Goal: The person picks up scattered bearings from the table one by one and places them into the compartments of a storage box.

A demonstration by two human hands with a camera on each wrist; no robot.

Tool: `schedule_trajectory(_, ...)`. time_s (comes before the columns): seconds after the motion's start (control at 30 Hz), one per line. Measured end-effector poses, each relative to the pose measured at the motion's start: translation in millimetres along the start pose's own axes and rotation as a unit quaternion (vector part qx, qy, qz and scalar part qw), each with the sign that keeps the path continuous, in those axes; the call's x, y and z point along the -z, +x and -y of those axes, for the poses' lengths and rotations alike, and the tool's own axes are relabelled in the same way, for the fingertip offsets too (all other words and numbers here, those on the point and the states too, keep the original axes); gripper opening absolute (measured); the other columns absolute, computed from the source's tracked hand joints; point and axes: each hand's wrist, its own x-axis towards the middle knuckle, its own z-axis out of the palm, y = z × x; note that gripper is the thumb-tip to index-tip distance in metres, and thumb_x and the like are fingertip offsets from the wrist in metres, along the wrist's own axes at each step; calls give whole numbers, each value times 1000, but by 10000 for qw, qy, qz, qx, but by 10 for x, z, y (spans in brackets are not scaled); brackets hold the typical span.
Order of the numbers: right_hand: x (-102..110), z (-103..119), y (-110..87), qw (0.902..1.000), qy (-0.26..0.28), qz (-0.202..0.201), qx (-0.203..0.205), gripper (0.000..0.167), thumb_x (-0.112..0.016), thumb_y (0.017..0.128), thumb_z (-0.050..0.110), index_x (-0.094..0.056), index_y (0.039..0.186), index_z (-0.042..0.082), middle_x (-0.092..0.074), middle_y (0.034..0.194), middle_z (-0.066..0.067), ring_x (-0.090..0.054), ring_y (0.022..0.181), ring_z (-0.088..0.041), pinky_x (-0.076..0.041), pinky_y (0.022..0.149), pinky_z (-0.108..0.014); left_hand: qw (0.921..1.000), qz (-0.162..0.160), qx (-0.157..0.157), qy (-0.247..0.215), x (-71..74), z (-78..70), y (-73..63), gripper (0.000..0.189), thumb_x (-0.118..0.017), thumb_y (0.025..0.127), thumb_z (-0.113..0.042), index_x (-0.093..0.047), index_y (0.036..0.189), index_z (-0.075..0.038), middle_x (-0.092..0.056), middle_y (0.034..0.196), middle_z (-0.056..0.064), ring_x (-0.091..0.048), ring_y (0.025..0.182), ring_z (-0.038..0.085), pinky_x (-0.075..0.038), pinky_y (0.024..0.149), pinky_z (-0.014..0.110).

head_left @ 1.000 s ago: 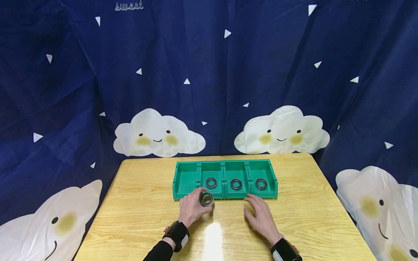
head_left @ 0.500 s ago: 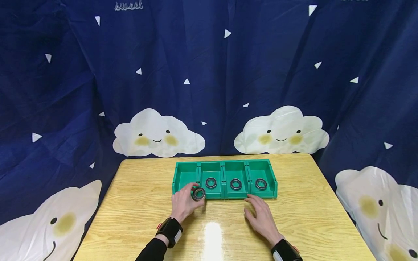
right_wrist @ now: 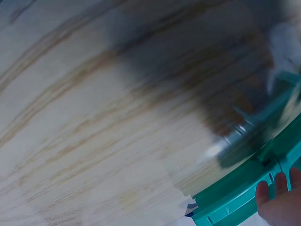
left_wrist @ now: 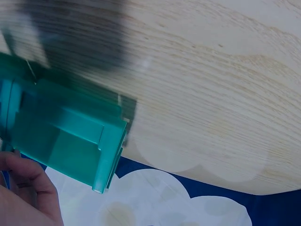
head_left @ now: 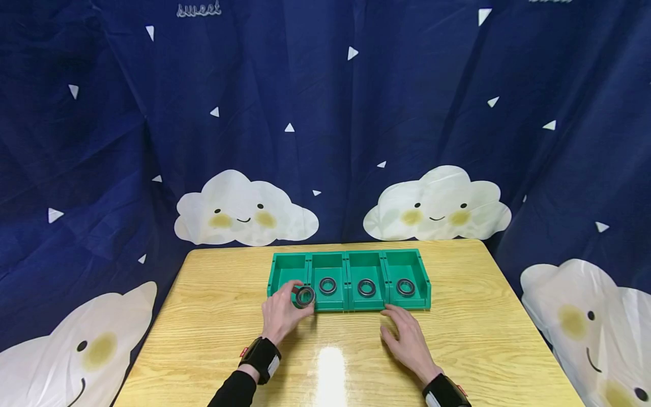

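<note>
Between thumb and fingers, my left hand point(head_left: 281, 312) pinches a dark-rimmed ball bearing point(head_left: 306, 297) by its edge, tilted up over the front of the leftmost compartment. Below and behind it is a green bin point(head_left: 290, 265) split into compartments side by side. The other three compartments each hold one bearing lying flat: one bearing point(head_left: 328, 286), another bearing point(head_left: 367, 288) and a last bearing point(head_left: 405, 287) at the right. My right hand point(head_left: 408, 341) has its fingertips at the bin's front edge and holds nothing. In the left wrist view the held bearing is out of sight past the fingers point(left_wrist: 28, 183).
The bin stands on a light wooden table point(head_left: 224, 282), toward its back edge. Behind and beside the table hangs a dark blue curtain point(head_left: 325, 141) printed with white clouds. Black bands wrap both wrists, one band point(head_left: 261, 359) on the left.
My left hand has moved left and slightly away from me with the pinched bearing, from in front of the second compartment to the leftmost one. The right hand has stayed in place.
</note>
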Motion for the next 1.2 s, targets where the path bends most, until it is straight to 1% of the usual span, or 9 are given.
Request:
schedule_trajectory(0.13,-3,2,-3,10000,-6,-34,14,34,-72,75,9,-64,108,5,-58,118,-15,-51,112,-34,-39,89,-53,9999,-3,138,-58,24,17,36,52,-76,63,-44,-62,108,-22,-63,86,-5,-52,57,10,-32,39,24)
schedule_trajectory(0.27,-2,1,-6,10000,-6,-30,-5,34,-72,75,9,-65,108,4,-59,115,-14,-52,110,-32,-40,90,-51,9995,-63,278,-102,36,53,67,52,-76,63,-45,-61,108,-22,-62,86,-4,-53,57,11,-33,40,25)
schedule_trajectory(0.47,-4,-3,-20,9997,15,142,-202,33,-72,76,11,-65,109,7,-61,114,-9,-53,109,-26,-41,91,-46,9988,-169,456,-103,51,79,101,51,-77,63,-45,-61,106,-23,-63,85,-3,-53,56,11,-35,43,25)
schedule_trajectory(0.67,-11,-17,-35,9991,14,247,-352,34,-73,76,11,-65,109,8,-61,112,-7,-54,108,-23,-42,91,-45,9980,-165,604,-96,59,85,125,52,-77,63,-46,-61,107,-23,-63,85,-3,-52,56,10,-35,44,26)
schedule_trajectory(0.87,-10,-25,-42,9988,41,298,-392,34,-72,76,11,-65,110,8,-61,112,-6,-54,108,-23,-42,92,-44,9977,-230,634,-120,62,96,137,51,-77,63,-45,-61,106,-23,-63,83,-3,-52,55,11,-35,45,27)
schedule_trajectory(1.2,-4,-22,-49,9986,17,347,-399,33,-73,77,12,-65,109,8,-61,111,-5,-54,107,-22,-43,91,-42,9969,-225,756,-68,43,147,131,52,-76,62,-45,-61,106,-23,-63,82,-3,-49,52,12,-35,44,27)
